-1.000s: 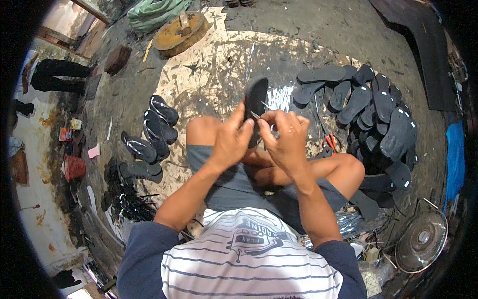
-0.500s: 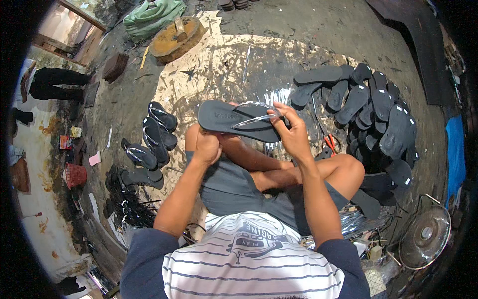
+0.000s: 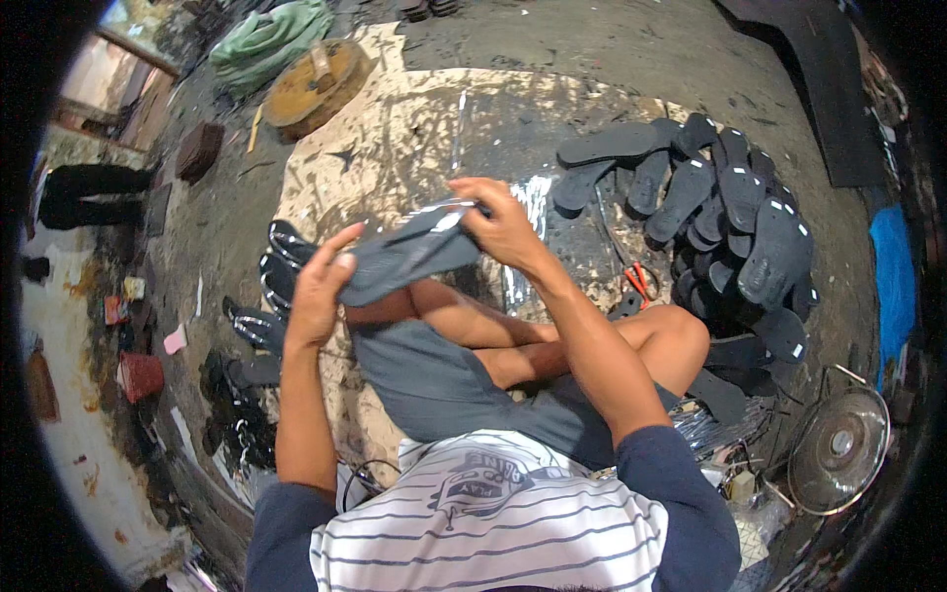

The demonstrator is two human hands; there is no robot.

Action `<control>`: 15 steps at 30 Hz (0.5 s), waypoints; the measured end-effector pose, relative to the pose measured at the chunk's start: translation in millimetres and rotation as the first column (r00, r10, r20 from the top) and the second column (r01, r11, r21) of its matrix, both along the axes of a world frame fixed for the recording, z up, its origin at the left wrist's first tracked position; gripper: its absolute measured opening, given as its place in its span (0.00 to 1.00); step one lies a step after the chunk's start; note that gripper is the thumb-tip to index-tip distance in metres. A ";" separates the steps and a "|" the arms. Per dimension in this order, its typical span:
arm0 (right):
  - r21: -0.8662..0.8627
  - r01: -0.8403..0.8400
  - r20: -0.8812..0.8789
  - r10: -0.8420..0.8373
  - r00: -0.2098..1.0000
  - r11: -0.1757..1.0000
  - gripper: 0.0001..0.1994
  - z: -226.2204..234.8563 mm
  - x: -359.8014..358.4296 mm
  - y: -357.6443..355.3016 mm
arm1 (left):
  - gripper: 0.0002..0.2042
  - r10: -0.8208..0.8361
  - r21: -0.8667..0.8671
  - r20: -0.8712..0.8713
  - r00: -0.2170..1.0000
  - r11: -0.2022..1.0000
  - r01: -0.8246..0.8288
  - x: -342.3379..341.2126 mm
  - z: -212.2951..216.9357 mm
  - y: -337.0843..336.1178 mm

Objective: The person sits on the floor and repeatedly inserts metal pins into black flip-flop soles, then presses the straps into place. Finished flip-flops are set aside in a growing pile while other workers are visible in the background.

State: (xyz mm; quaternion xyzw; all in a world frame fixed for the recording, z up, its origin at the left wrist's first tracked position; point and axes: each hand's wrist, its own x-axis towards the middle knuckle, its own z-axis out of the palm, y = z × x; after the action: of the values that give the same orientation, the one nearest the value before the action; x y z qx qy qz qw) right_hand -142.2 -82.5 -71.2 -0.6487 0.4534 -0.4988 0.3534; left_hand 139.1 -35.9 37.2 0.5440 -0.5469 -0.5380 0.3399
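I sit cross-legged on the floor and hold a dark flip-flop sandal (image 3: 400, 261) flat in front of me, over my knees. My left hand (image 3: 318, 288) grips its left end from below. My right hand (image 3: 503, 222) pinches its right end, where a clear shiny plastic wrap (image 3: 449, 212) lies around the sandal. A heap of bare black sandals (image 3: 720, 212) lies to my right. Several wrapped sandals (image 3: 266, 296) lie in a row to my left.
Orange-handled scissors (image 3: 641, 281) lie on the floor by my right knee. A round metal fan guard (image 3: 838, 449) stands at the lower right. A stained sheet (image 3: 414, 128) covers the floor ahead. A round wooden disc (image 3: 316, 84) and green cloth (image 3: 266, 35) lie far left.
The sandal went from upright between both hands to lying flat, then dropped lower and to the left. My hands moved apart to its two ends.
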 end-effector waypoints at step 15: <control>0.269 0.336 -0.962 0.238 0.133 0.903 0.23 -118.9 -208.8 -142.7 | 0.20 0.528 -0.481 0.755 0.389 0.849 -0.219 221.9 -92.5 22.1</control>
State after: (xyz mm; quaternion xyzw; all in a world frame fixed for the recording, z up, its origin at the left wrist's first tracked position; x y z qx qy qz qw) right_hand -351.0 -225.2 -190.1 -0.7029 0.6897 0.1540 0.0808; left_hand 361.0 -13.8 -55.3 0.7889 -0.5778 -0.0055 0.2090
